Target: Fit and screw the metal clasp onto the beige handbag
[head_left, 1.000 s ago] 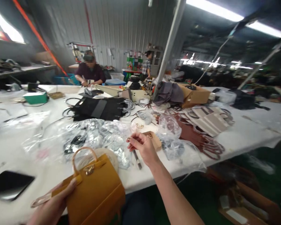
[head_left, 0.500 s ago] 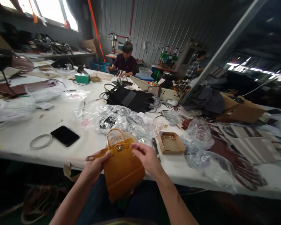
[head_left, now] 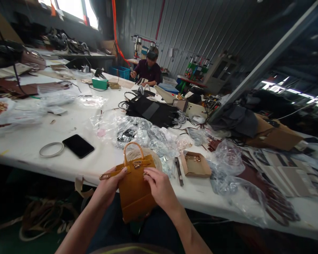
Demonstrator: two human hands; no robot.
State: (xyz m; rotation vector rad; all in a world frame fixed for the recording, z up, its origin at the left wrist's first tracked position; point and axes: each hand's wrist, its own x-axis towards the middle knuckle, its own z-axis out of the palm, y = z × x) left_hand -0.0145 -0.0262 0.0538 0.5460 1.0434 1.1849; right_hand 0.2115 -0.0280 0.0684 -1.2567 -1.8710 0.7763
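Note:
A mustard-yellow handbag point(head_left: 135, 190) is held tilted at the table's front edge, its one visible handle point(head_left: 132, 145) standing up. My left hand point(head_left: 111, 181) is closed on its upper left side, thumb on the front, beside a strap end with a gold fitting point(head_left: 104, 176). At the top middle of the bag sits a gold clasp point(head_left: 137, 163). In front of the bag, my right hand point(head_left: 157, 183) pinches a small gold metal fitting point(head_left: 145, 173); its exact kind is too small to tell. The bag's far side is hidden.
Right of the bag lie a dark slim tool point(head_left: 179, 171) and a shallow cardboard box point(head_left: 197, 169) with gold fittings. Plastic bags point(head_left: 145, 135) of metal parts lie behind. A black phone point(head_left: 78, 145) and a cable ring point(head_left: 51, 149) are left. A co-worker point(head_left: 148, 68) sits across the table.
My right hand has moved from the bag's upper right edge down and left across its front, where a gold fitting now shows at the fingertips. My left hand keeps its hold. The view has shifted slightly.

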